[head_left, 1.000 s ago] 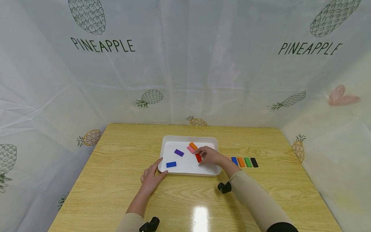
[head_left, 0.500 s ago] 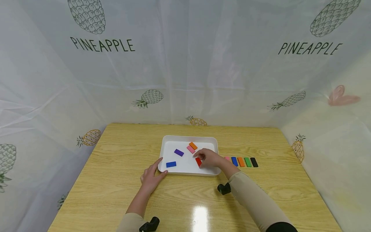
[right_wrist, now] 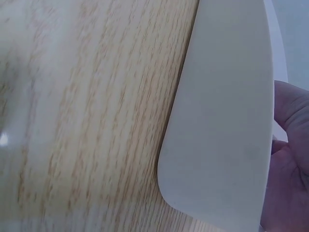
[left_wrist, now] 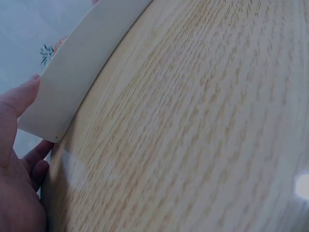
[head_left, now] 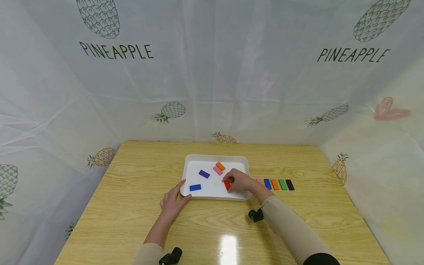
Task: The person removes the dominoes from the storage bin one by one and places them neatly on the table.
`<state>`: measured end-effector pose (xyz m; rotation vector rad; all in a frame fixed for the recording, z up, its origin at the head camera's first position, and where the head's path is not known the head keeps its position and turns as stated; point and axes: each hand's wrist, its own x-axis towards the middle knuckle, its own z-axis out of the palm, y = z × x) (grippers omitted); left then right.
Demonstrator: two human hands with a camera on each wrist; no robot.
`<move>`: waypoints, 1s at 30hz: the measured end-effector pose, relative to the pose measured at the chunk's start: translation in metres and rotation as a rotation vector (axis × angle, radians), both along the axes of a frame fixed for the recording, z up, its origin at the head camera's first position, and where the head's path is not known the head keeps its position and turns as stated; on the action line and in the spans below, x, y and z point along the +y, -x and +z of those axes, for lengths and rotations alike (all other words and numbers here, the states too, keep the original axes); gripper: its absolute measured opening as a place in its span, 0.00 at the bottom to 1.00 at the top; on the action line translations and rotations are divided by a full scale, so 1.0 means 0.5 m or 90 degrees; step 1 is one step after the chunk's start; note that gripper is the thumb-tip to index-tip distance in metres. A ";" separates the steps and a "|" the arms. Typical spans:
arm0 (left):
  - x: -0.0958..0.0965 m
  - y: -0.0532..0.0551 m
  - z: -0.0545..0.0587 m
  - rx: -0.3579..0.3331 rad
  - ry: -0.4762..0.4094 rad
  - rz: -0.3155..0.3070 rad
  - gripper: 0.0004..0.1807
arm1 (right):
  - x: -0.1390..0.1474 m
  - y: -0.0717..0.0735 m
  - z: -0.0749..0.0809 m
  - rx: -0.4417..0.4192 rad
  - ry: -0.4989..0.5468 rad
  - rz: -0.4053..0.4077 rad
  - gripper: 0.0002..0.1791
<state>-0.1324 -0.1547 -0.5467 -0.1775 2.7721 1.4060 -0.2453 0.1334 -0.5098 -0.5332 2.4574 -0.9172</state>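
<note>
A white tray (head_left: 212, 195) lies on the wooden table. My left hand (head_left: 171, 202) holds its near left corner, the thumb on the front rim and fingers along the left side; the left wrist view shows the thumb at the rim. My right hand (head_left: 239, 181) reaches into the tray's right part and pinches a small red rectangular block (head_left: 227, 185), partly covered by the fingers. Also in the tray lie an orange block (head_left: 220, 166) touching a pink block (head_left: 217, 170), a purple block (head_left: 204, 174) and a blue block (head_left: 195, 187). The tray wall (right_wrist: 217, 125) hides the red block in the right wrist view.
Right of the tray stands a row of blocks on the table: pink (head_left: 259, 180), partly behind the right forearm, then blue (head_left: 267, 184), orange (head_left: 275, 184), green (head_left: 282, 184) and black (head_left: 290, 184). A pineapple-print curtain (head_left: 232, 92) surrounds the table (head_left: 139, 176).
The red block has shifted slightly toward the near side of the tray along with my right hand's fingers, then barely moved in the last half second. My left hand stays at the corner.
</note>
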 end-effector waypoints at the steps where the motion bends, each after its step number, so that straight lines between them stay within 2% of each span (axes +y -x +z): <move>1: 0.000 0.000 0.000 0.000 0.001 0.000 0.37 | 0.001 0.000 0.000 0.002 -0.002 0.002 0.19; 10: 0.003 -0.002 0.003 -0.001 0.006 0.001 0.36 | 0.001 -0.015 0.006 -0.021 -0.001 0.001 0.21; 20: 0.004 -0.004 0.005 0.003 0.008 0.001 0.36 | 0.029 -0.021 0.030 -0.015 0.069 0.008 0.16; 26: 0.003 -0.004 0.002 0.003 0.010 0.001 0.36 | 0.066 -0.024 0.059 -0.021 0.140 -0.020 0.16; 30: 0.004 -0.004 0.002 0.002 0.009 0.002 0.36 | 0.087 -0.035 0.061 -0.018 0.162 -0.061 0.13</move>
